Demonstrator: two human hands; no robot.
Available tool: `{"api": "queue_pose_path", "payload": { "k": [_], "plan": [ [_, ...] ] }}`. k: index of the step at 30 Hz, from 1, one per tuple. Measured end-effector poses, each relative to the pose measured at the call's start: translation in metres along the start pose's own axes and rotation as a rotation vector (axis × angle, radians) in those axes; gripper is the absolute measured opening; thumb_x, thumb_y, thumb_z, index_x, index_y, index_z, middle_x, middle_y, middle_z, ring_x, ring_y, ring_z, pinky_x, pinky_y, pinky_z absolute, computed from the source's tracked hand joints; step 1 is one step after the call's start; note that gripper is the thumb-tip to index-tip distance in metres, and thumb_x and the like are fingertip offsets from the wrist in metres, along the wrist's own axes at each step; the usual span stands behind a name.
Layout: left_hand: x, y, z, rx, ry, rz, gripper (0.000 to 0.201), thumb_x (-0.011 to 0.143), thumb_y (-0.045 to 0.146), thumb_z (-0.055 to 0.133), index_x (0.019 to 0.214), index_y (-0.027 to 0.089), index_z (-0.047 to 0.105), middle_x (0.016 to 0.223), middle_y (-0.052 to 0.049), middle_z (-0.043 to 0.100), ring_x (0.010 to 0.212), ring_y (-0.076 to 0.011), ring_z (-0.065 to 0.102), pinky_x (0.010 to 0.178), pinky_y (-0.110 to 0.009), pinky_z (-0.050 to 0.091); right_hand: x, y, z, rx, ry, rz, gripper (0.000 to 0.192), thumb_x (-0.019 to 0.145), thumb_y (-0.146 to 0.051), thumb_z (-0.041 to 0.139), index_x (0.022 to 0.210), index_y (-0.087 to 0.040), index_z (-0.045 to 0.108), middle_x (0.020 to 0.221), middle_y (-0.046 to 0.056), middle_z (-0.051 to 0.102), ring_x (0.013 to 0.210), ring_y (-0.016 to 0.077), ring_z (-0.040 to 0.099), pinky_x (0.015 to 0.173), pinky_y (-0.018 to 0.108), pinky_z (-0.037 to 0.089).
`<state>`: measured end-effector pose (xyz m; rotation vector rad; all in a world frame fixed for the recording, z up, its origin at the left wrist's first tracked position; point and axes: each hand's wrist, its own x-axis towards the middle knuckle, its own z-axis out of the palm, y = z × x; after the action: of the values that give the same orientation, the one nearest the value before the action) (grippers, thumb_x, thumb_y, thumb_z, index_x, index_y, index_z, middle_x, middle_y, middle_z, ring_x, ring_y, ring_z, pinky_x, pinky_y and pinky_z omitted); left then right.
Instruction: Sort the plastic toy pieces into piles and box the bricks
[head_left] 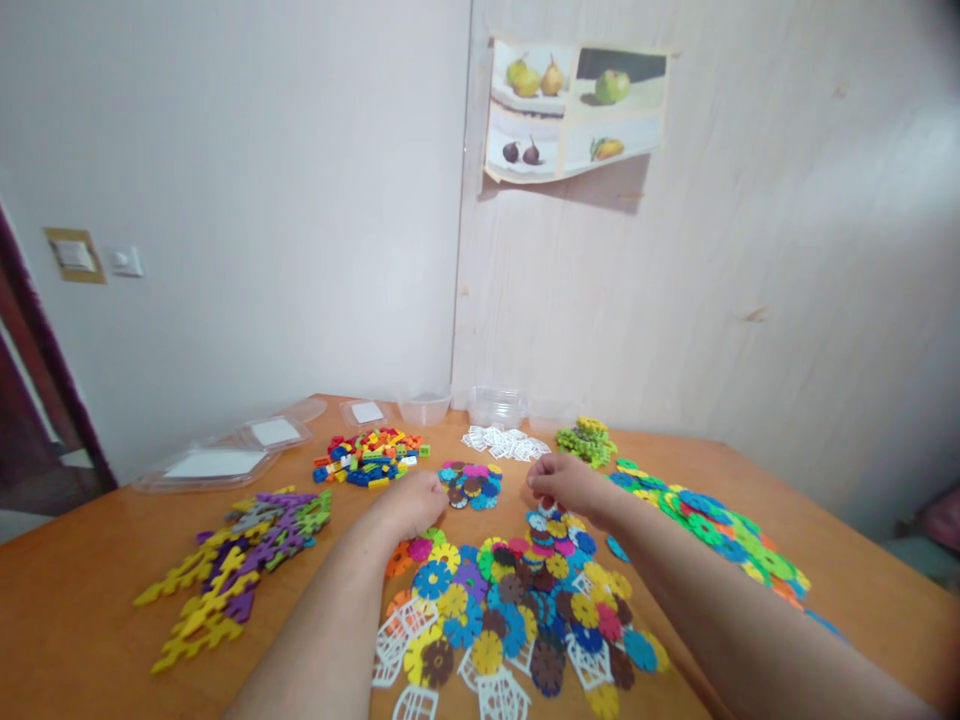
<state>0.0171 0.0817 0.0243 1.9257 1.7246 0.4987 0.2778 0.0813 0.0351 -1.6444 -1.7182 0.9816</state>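
Observation:
My left hand [421,500] is closed, knuckles up, at the left edge of a small pile of notched plastic discs [474,486]. What its curled fingers hold, if anything, is hidden. To the right of that pile, my right hand [566,483] hovers with thumb and fingers pinched together. Whatever may be in the pinch is too small to make out. Below both hands spreads a large heap of flower-shaped notched discs [510,590] in blue, yellow, brown, pink and other colours. White openwork plastic pieces [504,694] lie among its near edge.
Interlocking purple and yellow pieces [255,550] lie left, with building bricks [367,460] behind. White pieces [506,442] and green pieces [586,442] sit at the back. Larger discs [712,530] cover the right. Clear boxes [496,406] and lids [210,466] line the wall side.

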Motion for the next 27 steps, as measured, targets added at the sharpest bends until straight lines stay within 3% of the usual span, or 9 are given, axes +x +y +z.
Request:
{"api": "queue_pose_path", "payload": {
  "k": [6, 11, 20, 24, 27],
  "plan": [
    [0.004, -0.002, 0.003, -0.018, -0.017, -0.011, 0.013, 0.067, 0.015, 0.054, 0.058, 0.019, 0.047, 0.051, 0.004, 0.044, 0.047, -0.0104, 0.039, 0.046, -0.023, 0.024, -0.026, 0.025, -0.038, -0.275, 0.001, 0.004, 0.018, 0.069, -0.021, 0.075, 0.067, -0.018, 0.057, 0.055, -0.005, 0.055, 0.054, 0.01, 0.05, 0.051, 0.021, 0.033],
    [0.003, -0.002, 0.001, -0.004, -0.007, -0.001, 0.014, 0.066, 0.014, 0.057, 0.058, 0.019, 0.047, 0.052, 0.004, 0.045, 0.047, -0.0102, 0.039, 0.045, -0.022, 0.023, -0.044, 0.042, -0.049, -0.557, -0.068, 0.001, 0.021, 0.07, -0.031, 0.077, 0.073, -0.018, 0.061, 0.069, -0.001, 0.063, 0.067, 0.0141, 0.055, 0.057, 0.022, 0.035],
    [0.002, -0.003, 0.002, -0.029, -0.009, -0.01, 0.012, 0.071, 0.017, 0.054, 0.061, 0.019, 0.048, 0.054, 0.004, 0.047, 0.047, -0.0103, 0.041, 0.045, -0.022, 0.025, -0.045, 0.04, -0.047, -0.462, -0.068, -0.045, 0.017, 0.075, -0.025, 0.069, 0.068, -0.018, 0.055, 0.061, -0.004, 0.056, 0.059, 0.0115, 0.05, 0.053, 0.022, 0.033],
    [0.002, -0.003, 0.002, -0.014, -0.007, 0.007, 0.012, 0.072, 0.018, 0.053, 0.061, 0.018, 0.049, 0.054, 0.003, 0.049, 0.049, -0.0107, 0.042, 0.047, -0.022, 0.026, -0.037, 0.027, -0.04, -0.293, -0.138, -0.005, 0.014, 0.08, -0.026, 0.064, 0.072, -0.018, 0.057, 0.063, -0.002, 0.062, 0.053, 0.0113, 0.056, 0.05, 0.021, 0.041],
    [0.002, -0.003, 0.002, -0.022, -0.01, 0.012, 0.013, 0.073, 0.018, 0.053, 0.061, 0.018, 0.05, 0.055, 0.002, 0.051, 0.05, -0.011, 0.043, 0.047, -0.022, 0.026, -0.029, 0.014, -0.031, -0.302, -0.203, -0.015, 0.014, 0.08, -0.023, 0.064, 0.069, -0.017, 0.059, 0.062, 0.0, 0.065, 0.052, 0.0117, 0.059, 0.049, 0.021, 0.043]
  ]
}}
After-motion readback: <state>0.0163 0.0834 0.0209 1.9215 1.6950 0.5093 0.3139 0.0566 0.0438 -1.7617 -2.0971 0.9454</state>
